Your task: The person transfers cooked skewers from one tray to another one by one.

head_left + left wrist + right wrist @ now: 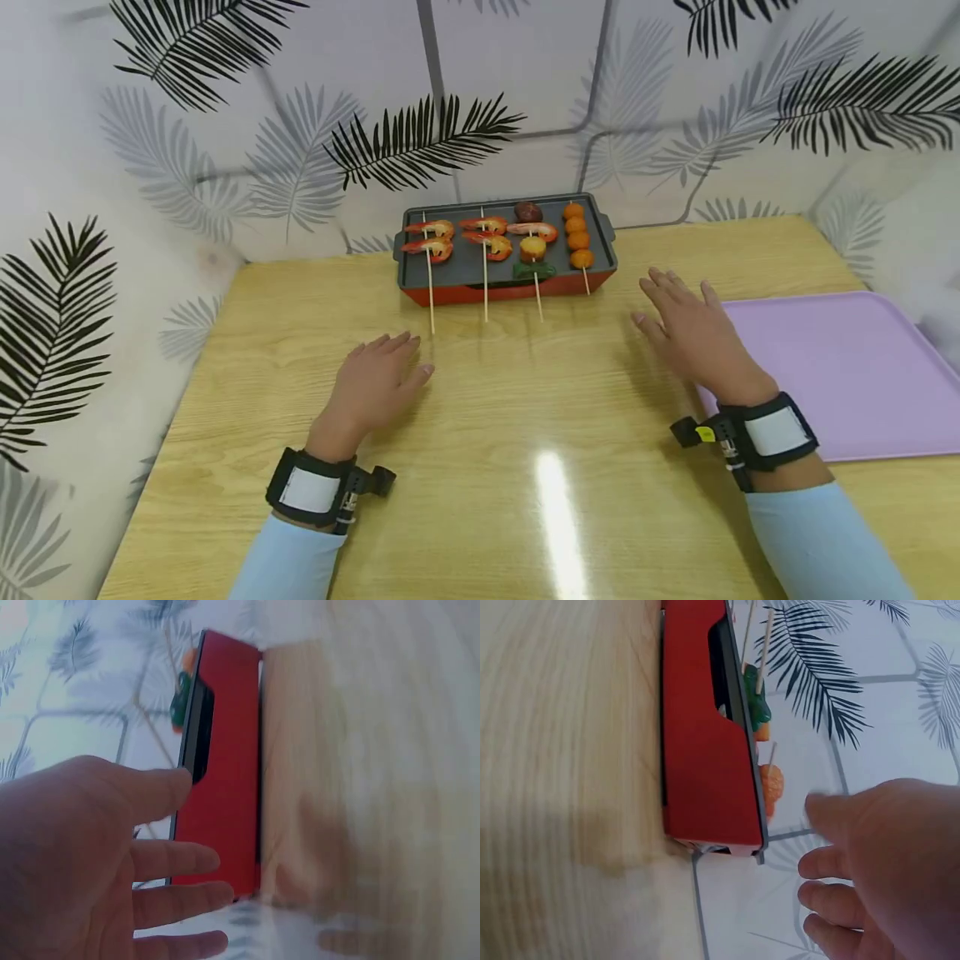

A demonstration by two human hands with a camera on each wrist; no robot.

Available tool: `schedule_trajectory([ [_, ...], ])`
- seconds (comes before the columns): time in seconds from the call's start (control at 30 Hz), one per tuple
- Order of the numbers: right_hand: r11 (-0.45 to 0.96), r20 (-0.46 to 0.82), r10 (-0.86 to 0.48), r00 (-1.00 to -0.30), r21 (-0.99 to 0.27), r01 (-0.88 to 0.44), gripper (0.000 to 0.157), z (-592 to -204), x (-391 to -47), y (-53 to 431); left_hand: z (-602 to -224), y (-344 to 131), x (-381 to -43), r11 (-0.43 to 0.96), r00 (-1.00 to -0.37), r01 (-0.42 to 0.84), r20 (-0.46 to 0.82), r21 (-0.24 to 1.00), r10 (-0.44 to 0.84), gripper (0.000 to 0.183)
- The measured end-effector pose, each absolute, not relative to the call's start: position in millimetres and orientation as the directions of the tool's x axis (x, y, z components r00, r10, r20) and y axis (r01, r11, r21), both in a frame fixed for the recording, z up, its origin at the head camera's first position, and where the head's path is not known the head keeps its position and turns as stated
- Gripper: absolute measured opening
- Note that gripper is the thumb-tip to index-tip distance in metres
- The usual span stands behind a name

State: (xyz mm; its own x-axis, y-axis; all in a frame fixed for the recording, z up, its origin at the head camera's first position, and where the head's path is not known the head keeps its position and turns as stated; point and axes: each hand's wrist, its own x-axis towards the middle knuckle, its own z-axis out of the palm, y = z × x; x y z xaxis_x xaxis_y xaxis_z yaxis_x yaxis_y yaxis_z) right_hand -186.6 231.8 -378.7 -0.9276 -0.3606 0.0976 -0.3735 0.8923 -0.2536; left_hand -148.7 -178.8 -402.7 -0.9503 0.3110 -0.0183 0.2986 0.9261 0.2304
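Observation:
A red grill box with a dark grey top (457,277) stands at the back of the table, bearing several skewers. Two shrimp skewers (431,258) lie on its left half. Right of them is a mixed skewer (533,248) with a yellow piece and a green piece, and at the far right a skewer of orange balls (577,237). My left hand (375,383) hovers over the table in front of the grill's left end, fingers extended, holding nothing. To the grill's right, my right hand (693,337) is held with fingers spread and nothing in it.
A lilac tray (840,375) lies on the right side of the wooden table (480,400), partly beneath my right wrist in the head view. Behind the grill hangs a white cloth (525,158) with a leaf pattern. Stick ends jut past the grill's front edge.

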Motion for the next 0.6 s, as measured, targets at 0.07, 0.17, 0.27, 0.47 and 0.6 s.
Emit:
schedule_trajectory([
  [0.07,0.897,0.098,-0.352,-0.931,-0.248,-0.366,0.053,-374.0,-188.8,236.0,-403.3,-168.4,-148.8,0.921,-0.944,0.319,-0.012,0.223,0.330,0.054],
  [0.17,0.903,0.099,-0.332,-0.938,-0.253,-0.346,0.051,-368.2,-191.9,243.9,-402.7,-148.5,-147.3,0.914,-0.934,0.351,0.005,0.202,0.358,0.051],
  [0.27,0.905,0.103,-0.307,-0.946,-0.275,-0.323,0.052,-365.1,-193.2,254.0,-398.4,-124.5,-142.9,0.897,-0.911,0.408,0.011,0.170,0.412,0.049],
  [0.47,0.913,0.141,-0.286,-0.948,-0.260,-0.314,0.050,-363.9,-193.1,287.8,-384.2,-59.3,-141.6,0.828,-0.827,0.560,-0.036,0.036,0.561,0.045],
  [0.6,0.929,0.098,-0.271,-0.958,-0.233,-0.286,0.048,-363.3,-196.2,319.3,-379.7,-10.7,-148.0,0.764,-0.768,0.640,-0.047,-0.087,0.638,0.038],
])
